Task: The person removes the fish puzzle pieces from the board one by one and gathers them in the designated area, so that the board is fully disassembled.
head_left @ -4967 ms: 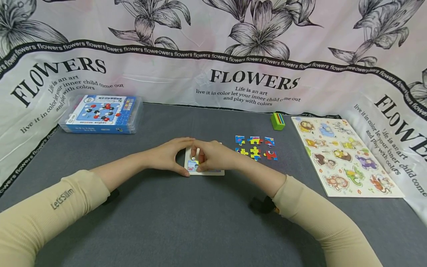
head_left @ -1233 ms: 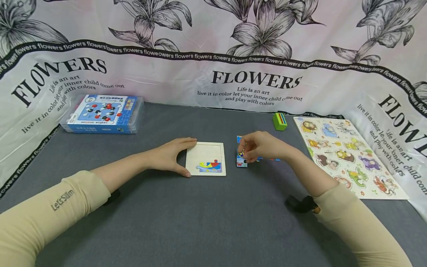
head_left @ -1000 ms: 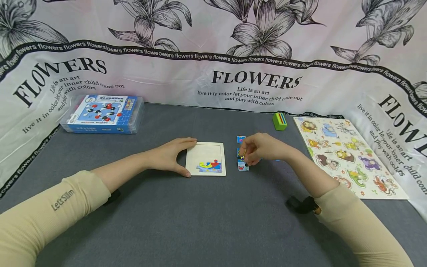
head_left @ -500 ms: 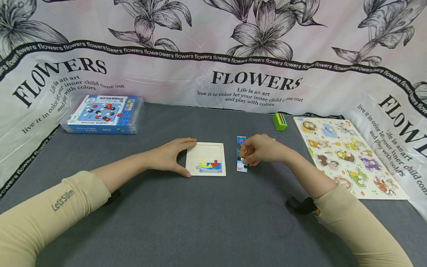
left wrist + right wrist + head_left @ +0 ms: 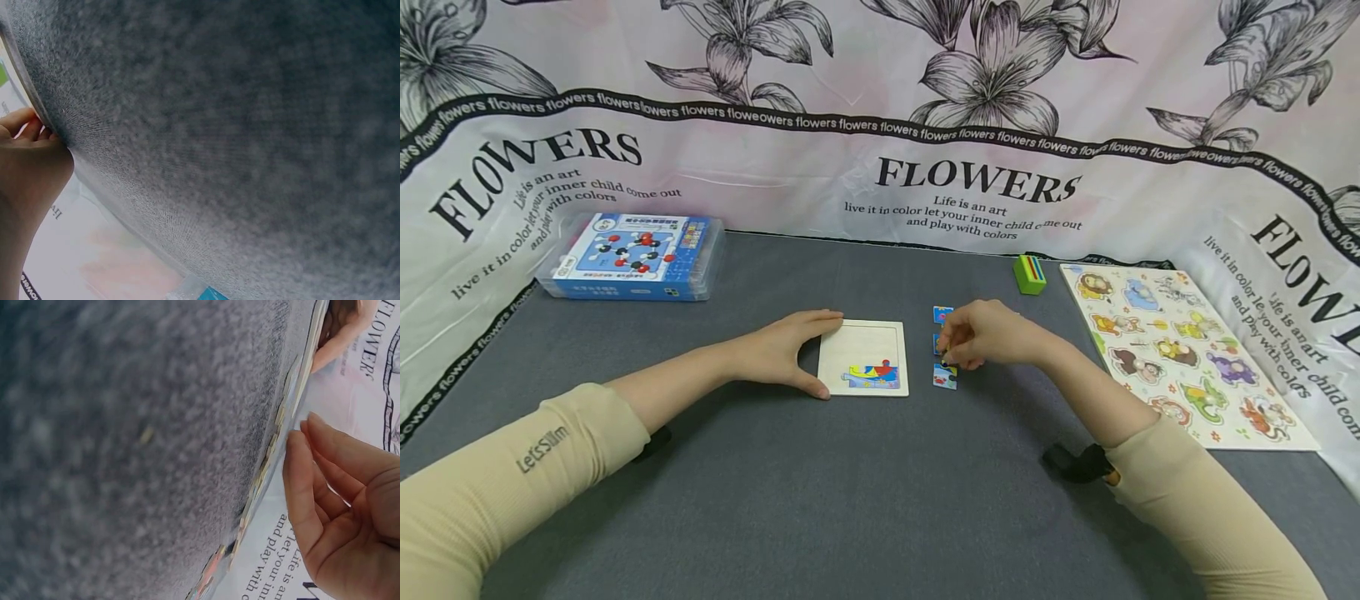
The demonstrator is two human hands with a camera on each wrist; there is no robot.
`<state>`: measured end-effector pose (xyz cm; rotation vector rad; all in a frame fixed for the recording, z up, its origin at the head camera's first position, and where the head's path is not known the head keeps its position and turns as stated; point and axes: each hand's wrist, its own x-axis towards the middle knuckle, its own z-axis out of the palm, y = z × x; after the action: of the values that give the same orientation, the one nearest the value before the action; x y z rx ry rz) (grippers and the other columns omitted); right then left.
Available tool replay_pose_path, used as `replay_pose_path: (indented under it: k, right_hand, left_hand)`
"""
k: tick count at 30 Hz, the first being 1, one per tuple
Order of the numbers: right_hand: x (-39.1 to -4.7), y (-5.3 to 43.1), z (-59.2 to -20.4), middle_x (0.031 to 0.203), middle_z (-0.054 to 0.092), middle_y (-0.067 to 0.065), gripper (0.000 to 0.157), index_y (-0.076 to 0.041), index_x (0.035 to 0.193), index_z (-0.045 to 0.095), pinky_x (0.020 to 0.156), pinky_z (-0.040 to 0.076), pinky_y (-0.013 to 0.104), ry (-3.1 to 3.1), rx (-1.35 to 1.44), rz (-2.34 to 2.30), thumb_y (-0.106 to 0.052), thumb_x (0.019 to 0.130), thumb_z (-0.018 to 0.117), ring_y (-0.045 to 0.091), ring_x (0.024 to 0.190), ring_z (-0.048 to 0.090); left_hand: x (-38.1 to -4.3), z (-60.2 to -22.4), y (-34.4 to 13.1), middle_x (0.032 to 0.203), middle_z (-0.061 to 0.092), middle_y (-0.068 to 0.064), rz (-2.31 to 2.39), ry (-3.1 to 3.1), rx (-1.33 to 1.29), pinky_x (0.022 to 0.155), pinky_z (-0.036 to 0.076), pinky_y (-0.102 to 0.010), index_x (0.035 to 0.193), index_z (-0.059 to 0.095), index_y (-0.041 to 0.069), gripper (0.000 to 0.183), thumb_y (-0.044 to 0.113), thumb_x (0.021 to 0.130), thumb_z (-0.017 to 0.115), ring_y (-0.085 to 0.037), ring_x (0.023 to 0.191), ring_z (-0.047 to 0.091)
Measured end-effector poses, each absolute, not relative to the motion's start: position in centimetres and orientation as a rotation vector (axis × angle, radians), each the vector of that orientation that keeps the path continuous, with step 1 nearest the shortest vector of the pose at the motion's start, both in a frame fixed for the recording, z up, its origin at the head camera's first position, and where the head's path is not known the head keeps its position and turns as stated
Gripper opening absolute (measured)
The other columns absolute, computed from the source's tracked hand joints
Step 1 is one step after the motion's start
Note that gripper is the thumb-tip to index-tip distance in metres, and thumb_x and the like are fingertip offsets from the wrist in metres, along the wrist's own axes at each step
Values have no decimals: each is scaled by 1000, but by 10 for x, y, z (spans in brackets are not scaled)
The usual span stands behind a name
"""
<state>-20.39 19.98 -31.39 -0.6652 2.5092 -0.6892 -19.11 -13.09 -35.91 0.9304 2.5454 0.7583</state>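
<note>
My left hand (image 5: 778, 350) holds a pale square puzzle tray (image 5: 861, 342) by its left side, index finger at the top left corner and thumb near the bottom left. A joined patch of coloured puzzle pieces (image 5: 872, 375) lies in the tray's lower right. To the right, my right hand (image 5: 985, 333) bends its fingers down to the upper edge of a blue and white puzzle piece (image 5: 944, 377), thumb and forefinger close together. Two blue pieces show partly behind it, one being the upper piece (image 5: 942, 314). The right hand hides most other loose pieces.
A plastic box with a blue molecule-model label (image 5: 625, 258) stands at the back left. A small green block (image 5: 1029, 275) with coloured stripes sits behind the right hand. An animal puzzle board (image 5: 1180, 358) lies at the right. A flower-print cloth (image 5: 970, 192) hangs behind the grey table.
My right hand has gone from the tray to the loose pieces at the right. There, the lowest piece has shifted and turned slightly under its fingertips. The left hand stays at the tray.
</note>
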Motion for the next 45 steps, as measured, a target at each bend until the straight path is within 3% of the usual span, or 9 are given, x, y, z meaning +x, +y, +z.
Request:
replay_pose_path:
  k: [6,23,32,45]
  right_hand:
    - [-202,190,-309,75,69,2,7,-14,97,71,62,50,29,2539,-692,-689,-16,90,70,14,67,61]
    - [-200,141,-303,81,66,1,17,-14,103,69,68,54,26,2478,-816,-646,-14,87,73,11,70,61]
    - [-197,123,-305,88,68,2,19,-15,106,68,67,50,26,2421,-908,-625,-13,88,72,14,75,61]
    - [-198,110,-315,84,68,-1,30,-17,111,65,71,51,25,2376,-1017,-575,-16,84,79,12,78,63]
  left_hand:
    - [-191,-359,-131,166,21,-10,751,2543,931,122,24,-55,157,26,7,106,43,75,84,-33,154,20]
    - [-193,-361,-129,166,22,-10,761,2533,917,123,24,-55,156,26,7,105,42,76,84,-33,154,20]
    - [-193,-361,-130,166,21,-12,768,2528,933,122,24,-57,156,26,6,106,42,76,84,-35,154,20]
    - [-193,-360,-132,166,21,-11,772,2525,932,122,23,-58,157,26,7,106,43,75,84,-35,154,19]
